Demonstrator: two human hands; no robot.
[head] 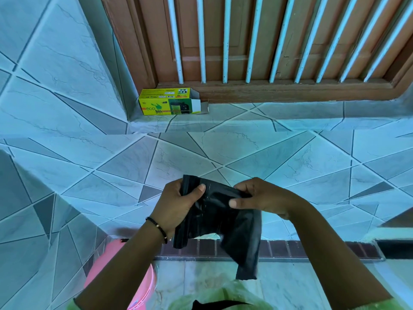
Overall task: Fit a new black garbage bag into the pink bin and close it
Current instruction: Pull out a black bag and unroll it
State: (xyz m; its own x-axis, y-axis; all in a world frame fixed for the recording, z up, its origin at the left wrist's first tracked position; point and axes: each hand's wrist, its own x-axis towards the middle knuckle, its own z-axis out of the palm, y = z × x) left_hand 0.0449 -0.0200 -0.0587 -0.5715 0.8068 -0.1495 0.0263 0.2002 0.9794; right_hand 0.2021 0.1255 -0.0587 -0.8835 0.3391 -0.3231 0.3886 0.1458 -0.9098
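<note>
A folded black garbage bag (pixel 220 217) hangs in front of me, held by both hands. My left hand (pixel 176 203) grips its left edge with the thumb pressed on top. My right hand (pixel 259 195) pinches the upper right part of the bag. The bag's loose lower end droops down to the right. The pink bin (pixel 143 280) stands on the floor at the lower left, mostly hidden behind my left forearm, which wears a black bead bracelet.
A yellow garbage-bag box (pixel 169 101) with an open flap lies on the tiled window ledge ahead. Above it is a brown wooden window with white bars (pixel 225 41). Tiled wall surrounds me. Green clothing fills the bottom edge.
</note>
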